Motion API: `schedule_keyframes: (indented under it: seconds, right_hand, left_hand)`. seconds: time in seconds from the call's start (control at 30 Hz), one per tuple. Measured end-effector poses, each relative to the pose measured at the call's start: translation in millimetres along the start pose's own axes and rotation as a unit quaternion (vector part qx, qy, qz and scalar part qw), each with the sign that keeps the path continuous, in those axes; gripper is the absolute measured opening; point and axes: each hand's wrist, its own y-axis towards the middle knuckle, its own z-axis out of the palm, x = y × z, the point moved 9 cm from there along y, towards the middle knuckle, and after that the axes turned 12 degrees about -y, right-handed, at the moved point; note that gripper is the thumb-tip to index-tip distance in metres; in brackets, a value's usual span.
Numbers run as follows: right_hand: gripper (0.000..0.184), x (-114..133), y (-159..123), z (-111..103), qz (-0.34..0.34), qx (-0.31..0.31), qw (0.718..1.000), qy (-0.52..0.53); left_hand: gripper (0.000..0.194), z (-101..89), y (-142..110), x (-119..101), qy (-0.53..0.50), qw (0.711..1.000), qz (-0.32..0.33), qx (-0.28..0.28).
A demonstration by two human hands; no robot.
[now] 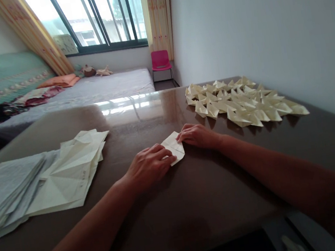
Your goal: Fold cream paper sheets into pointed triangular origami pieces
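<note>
A small folded piece of cream paper (175,146) lies on the brown tabletop (179,207), between my two hands. My left hand (149,161) grips its near left side, thumb and fingers closed on the edge. At the far right corner, the fingers of my right hand (198,134) are pinched on the same paper. Creases and a layered fold show on its upper face; parts of its edges are hidden under my fingers.
Many folded paper boats (245,102) stand in rows at the back right, near the wall. Creased cream sheets (68,176) and a stack of newspapers (4,185) lie at the left. Beyond the table are a bed (118,82) and a pink chair (160,61).
</note>
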Motion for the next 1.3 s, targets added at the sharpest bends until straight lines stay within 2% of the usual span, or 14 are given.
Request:
schedule_keyframes:
  seconds: [0.13,0.3,0.4,0.53,0.7,0.8,1.07,1.3]
  right_hand:
    - [0.023,14.5,-0.5,-6.0,-0.016,0.040,0.999,0.003]
    - [0.020,27.8,-5.4,-7.1,-0.024,0.115,0.991,0.061]
    - [0.026,26.1,-4.6,-2.9,-0.004,0.125,0.989,0.073]
    - [0.018,20.9,-0.9,3.4,0.052,0.104,0.989,0.086]
    - [0.012,16.2,-1.7,9.4,0.135,0.086,0.984,0.078]
    - [0.012,15.8,-2.9,12.1,0.159,0.088,0.981,0.061]
    - [0.013,16.5,-2.7,11.2,0.162,0.091,0.982,0.041]
    - [0.025,15.9,-5.4,8.8,0.141,0.112,0.979,0.099]
  left_hand:
    - [0.030,11.9,1.9,4.1,-0.080,0.996,-0.041,0.012]
    - [0.029,15.3,3.5,28.3,-0.182,0.973,-0.139,-0.035]
    - [0.029,17.1,2.8,44.8,-0.182,0.956,-0.222,-0.062]
    - [0.034,17.8,2.1,55.9,-0.146,0.942,-0.293,-0.074]
    - [0.032,16.9,5.9,55.1,-0.125,0.947,-0.288,-0.073]
    - [0.029,18.0,7.1,55.4,-0.118,0.949,-0.286,-0.067]
    - [0.023,19.5,7.5,62.2,-0.145,0.934,-0.320,-0.068]
    - [0.023,21.3,5.7,63.8,-0.150,0.931,-0.325,-0.072]
